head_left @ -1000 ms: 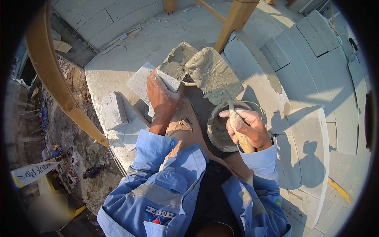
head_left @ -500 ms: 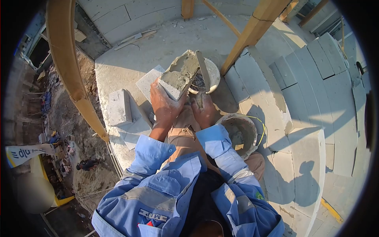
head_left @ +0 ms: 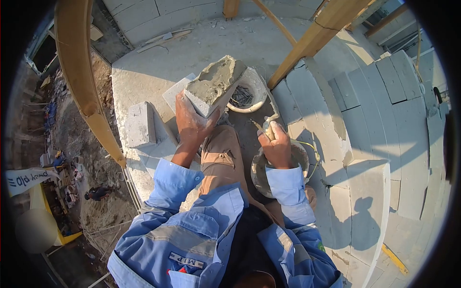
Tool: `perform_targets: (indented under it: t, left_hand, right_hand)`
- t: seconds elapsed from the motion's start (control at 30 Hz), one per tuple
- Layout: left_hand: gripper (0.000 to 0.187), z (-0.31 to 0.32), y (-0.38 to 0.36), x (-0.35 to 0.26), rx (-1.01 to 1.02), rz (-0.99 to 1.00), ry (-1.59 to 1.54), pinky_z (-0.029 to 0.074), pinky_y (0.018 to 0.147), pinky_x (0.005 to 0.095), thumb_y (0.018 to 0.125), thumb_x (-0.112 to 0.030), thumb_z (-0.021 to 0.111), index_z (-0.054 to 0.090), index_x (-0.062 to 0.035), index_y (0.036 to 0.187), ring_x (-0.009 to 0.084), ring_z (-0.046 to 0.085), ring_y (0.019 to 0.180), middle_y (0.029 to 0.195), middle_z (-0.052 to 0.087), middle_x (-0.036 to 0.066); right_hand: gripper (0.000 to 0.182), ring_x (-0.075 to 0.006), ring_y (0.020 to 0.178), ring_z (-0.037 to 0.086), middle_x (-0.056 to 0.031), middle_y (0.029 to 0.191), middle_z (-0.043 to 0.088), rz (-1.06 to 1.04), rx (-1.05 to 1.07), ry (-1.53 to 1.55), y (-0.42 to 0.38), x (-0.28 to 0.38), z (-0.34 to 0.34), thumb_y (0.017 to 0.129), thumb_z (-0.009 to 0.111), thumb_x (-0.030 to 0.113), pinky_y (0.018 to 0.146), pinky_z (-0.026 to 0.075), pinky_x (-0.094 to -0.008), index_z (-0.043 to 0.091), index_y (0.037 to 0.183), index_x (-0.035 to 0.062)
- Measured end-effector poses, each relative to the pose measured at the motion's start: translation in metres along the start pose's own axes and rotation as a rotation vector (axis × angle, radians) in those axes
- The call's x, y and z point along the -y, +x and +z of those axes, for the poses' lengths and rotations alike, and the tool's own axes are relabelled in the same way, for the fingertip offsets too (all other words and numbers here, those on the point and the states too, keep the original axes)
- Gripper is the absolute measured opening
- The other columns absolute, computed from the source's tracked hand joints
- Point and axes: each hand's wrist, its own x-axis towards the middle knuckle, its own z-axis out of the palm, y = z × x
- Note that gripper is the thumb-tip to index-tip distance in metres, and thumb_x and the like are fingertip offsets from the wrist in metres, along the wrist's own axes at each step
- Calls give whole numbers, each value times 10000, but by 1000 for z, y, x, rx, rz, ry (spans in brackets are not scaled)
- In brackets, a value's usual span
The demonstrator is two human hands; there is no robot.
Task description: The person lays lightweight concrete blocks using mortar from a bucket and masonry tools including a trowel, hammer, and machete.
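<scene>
A pale lightweight block (head_left: 198, 104) rests in my left hand (head_left: 191, 117), whose fingers wrap its lower near end. Wet grey mortar (head_left: 216, 80) lies thick and uneven on its upward face. My right hand (head_left: 277, 148) is closed around the handle of a trowel (head_left: 271, 129). The trowel's blade points away from me, seen nearly edge-on, apart from the block. Beneath my right hand stands a mortar-stained bucket (head_left: 258, 175), partly hidden by the hand and sleeve. Beyond the block, a white bucket (head_left: 261, 98) holds many nails (head_left: 241, 96).
Another pale block (head_left: 140, 126) stands to the left, near the slab's edge (head_left: 117, 103), with a drop to rubble-strewn ground beyond. A wooden post (head_left: 307, 45) slants at the upper right. Block walling (head_left: 374, 129) runs along the right. A person (head_left: 97, 193) is far below left.
My right hand has drawn the trowel away from the mortared block, moving right and toward me, over the near bucket. My left hand still holds the block, shifted slightly left.
</scene>
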Motion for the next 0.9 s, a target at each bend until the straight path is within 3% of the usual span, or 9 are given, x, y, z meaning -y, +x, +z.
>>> perform_targets:
  t: [0.13,0.3,0.53,0.67,0.8,0.87,0.9]
  left_hand:
    - [794,-1,-6,-9,-63,49,45,440,972,455,697,-257,845,445,1,1332,389,527,1138,1216,508,201]
    - [818,5,-14,-10,-87,31,14,445,962,460,665,-238,879,450,-5,1322,390,541,1119,1211,516,199]
    - [833,9,-18,-11,-72,32,73,450,948,466,634,-215,898,454,-21,1312,389,553,1095,1180,532,190]
    - [834,6,-19,-9,-84,53,38,449,947,469,633,-213,895,451,-29,1315,389,554,1098,1179,539,189]
    - [838,0,-28,-1,-55,73,27,449,952,478,636,-227,892,445,-32,1318,398,552,1113,1204,541,196]
    - [847,0,-35,1,-30,65,47,449,954,481,633,-237,894,442,-34,1320,400,551,1120,1215,540,198]
    - [856,0,-38,1,-32,53,43,449,954,487,626,-251,898,442,-38,1318,401,551,1123,1218,541,198]
  right_hand:
    - [436,-430,920,653,-239,1004,664,-121,-14,-153,23,12,-20,784,722,214,825,531,-455,647,1118,-55]
    - [455,-424,964,658,-241,1072,666,-117,199,-349,24,43,-33,801,709,256,856,530,-470,648,1139,-41]
    - [433,-453,863,655,-272,1001,671,-274,217,-349,-5,88,-50,775,742,238,757,540,-480,679,1146,24]
    - [411,-433,886,678,-247,1088,669,-215,461,-264,-2,85,-76,790,733,228,755,565,-477,660,1156,57]
    - [456,-430,1042,655,-297,1185,646,-210,332,-403,22,57,-92,797,736,266,855,558,-436,653,1192,55]
    - [442,-417,1005,658,-238,1136,666,-126,417,-689,43,58,-97,818,715,299,851,542,-461,646,1179,54]
    - [379,-393,940,661,-171,1065,659,-123,447,-684,53,77,-98,837,692,311,831,524,-472,651,1111,53]
